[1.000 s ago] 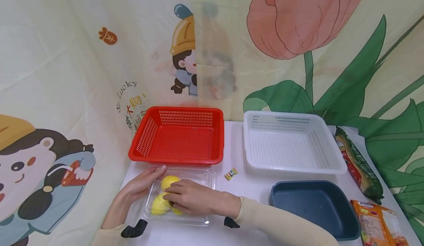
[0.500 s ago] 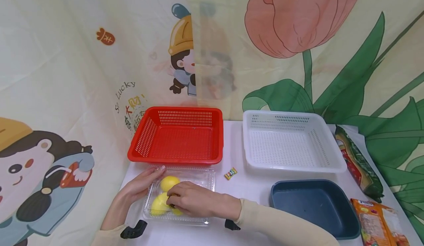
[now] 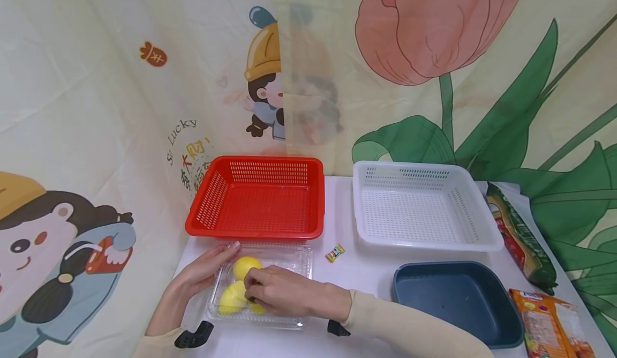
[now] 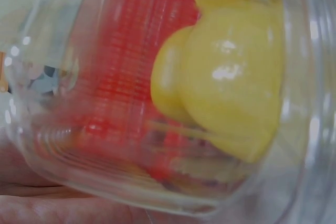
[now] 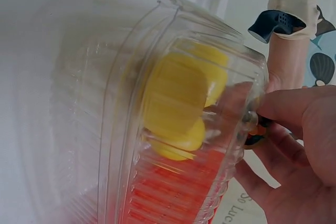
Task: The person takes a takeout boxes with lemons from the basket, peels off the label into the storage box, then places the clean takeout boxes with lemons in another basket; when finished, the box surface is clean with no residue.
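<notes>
Three yellow lemons (image 3: 233,297) lie inside a clear plastic clamshell box (image 3: 289,259) on the white table. My left hand (image 3: 198,269) rests along the left side of the box with its fingers fairly straight. Over the lid, my right hand (image 3: 284,292) pinches a small dark and orange piece (image 5: 255,136) between thumb and fingers, at the lid's surface. Its exact kind is too small to tell. The fingers partly cover the lemons in the head view. Through the clear plastic, the left wrist view shows the lemons (image 4: 231,72) close up.
Behind the box stands a red basket (image 3: 265,236), with a white basket (image 3: 429,243) to its right. A dark blue tray (image 3: 458,339) sits at the front right. One small wrapped candy (image 3: 335,253), a green packet (image 3: 523,240) and an orange packet (image 3: 549,323) lie nearby.
The fingers of my right hand have drawn in and shifted slightly right over the lid. My left hand and the box stay where they were.
</notes>
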`<state>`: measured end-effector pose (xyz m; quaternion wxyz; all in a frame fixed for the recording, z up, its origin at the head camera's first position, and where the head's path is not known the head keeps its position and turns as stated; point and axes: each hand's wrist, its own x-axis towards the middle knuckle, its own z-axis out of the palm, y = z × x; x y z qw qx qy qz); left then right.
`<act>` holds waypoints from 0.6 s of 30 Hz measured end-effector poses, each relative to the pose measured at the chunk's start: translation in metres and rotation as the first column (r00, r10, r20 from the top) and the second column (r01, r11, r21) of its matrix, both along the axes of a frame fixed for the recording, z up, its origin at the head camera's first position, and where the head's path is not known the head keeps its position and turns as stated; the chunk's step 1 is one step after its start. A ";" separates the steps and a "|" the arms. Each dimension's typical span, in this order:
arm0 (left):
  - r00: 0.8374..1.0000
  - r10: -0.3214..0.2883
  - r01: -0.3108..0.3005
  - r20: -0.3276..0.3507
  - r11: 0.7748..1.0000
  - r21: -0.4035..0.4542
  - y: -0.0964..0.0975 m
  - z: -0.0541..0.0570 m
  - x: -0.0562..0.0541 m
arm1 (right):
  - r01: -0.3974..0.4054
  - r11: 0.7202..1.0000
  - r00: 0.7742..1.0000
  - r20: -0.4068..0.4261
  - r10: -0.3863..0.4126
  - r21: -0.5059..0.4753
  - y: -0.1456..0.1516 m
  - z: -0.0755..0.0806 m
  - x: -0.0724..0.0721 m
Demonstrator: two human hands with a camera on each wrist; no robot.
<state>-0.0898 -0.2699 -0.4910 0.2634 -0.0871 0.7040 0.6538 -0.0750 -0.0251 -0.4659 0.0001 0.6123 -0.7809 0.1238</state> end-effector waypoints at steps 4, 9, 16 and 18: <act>1.000 -0.007 0.007 0.001 1.000 0.006 -0.001 0.000 0.000 | 0.011 1.000 0.999 0.036 -0.011 -0.008 0.002 0.002 0.000; 1.000 -0.009 0.009 0.011 1.000 0.002 -0.002 0.000 0.000 | 0.033 0.997 0.992 0.127 -0.024 -0.068 0.007 0.006 0.001; 1.000 -0.029 0.029 0.010 1.000 0.004 -0.002 -0.001 -0.001 | 0.096 0.977 0.981 0.183 -0.061 -0.190 0.030 0.015 -0.003; 1.000 -0.025 0.025 0.013 1.000 0.006 -0.001 -0.001 -0.001 | 0.136 0.965 0.977 0.192 -0.094 -0.224 0.042 0.019 -0.005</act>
